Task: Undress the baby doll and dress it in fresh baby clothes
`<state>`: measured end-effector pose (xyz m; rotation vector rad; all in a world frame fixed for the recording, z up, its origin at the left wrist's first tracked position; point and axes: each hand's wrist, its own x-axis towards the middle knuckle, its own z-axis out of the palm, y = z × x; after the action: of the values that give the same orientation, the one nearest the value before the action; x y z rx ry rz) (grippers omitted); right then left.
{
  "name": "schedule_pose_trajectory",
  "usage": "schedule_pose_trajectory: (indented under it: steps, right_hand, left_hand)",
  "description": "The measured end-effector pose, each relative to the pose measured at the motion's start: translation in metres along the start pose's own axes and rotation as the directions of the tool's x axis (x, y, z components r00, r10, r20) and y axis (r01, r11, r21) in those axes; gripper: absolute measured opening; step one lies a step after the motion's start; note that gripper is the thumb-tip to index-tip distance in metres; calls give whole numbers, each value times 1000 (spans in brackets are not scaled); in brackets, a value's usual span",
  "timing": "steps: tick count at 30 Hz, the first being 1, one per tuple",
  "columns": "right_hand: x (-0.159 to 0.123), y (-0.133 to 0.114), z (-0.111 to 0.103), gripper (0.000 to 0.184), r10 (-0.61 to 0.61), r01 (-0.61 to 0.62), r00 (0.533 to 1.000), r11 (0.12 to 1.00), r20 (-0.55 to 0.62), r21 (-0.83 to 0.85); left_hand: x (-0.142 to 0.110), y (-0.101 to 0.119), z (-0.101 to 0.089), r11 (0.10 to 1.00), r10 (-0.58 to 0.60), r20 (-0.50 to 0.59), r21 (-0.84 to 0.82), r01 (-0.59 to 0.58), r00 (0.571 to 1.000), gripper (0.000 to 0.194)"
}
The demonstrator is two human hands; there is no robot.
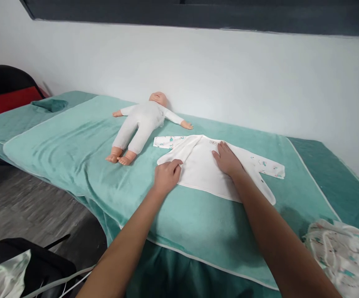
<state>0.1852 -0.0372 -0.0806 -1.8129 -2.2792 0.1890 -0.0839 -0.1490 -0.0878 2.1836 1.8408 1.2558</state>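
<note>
A small white baby top [201,167] with printed sleeves lies spread on a teal towel [83,153] over the bed. My left hand [167,176] is closed, pinching the garment's left lower edge. My right hand [227,159] lies flat and open on the middle of the top, pressing it down. A baby doll [142,124] in a white suit lies on its back to the left of the garment, its arms out, apart from both hands.
A crumpled printed cloth [340,252] sits at the bed's near right corner. A white wall runs behind the bed. A black chair with a red cushion [5,99] stands at far left. A dark seat with a pale cloth [8,277] and cables is at bottom left.
</note>
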Motion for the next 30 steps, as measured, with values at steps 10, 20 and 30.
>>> schedule_pose_trajectory:
  steps: [10, 20, 30]
  right_hand:
    - [-28, -16, -7, 74, 153, -153, 988, 987, -8, -46]
    - [-62, -35, -9, 59, 27, -30, 997, 999, -67, -44]
    - [26, -101, -40, 26, 232, -103, 953, 854, -196, 510]
  left_hand:
    - [-1, 1, -1, 996, 7, 113, 88, -17, 994, 26]
    - [6, -2, -6, 920, -206, 15, -338, 199, 978, 29]
    - [58, -57, -99, 803, -485, -185, -480, 352, 855, 27]
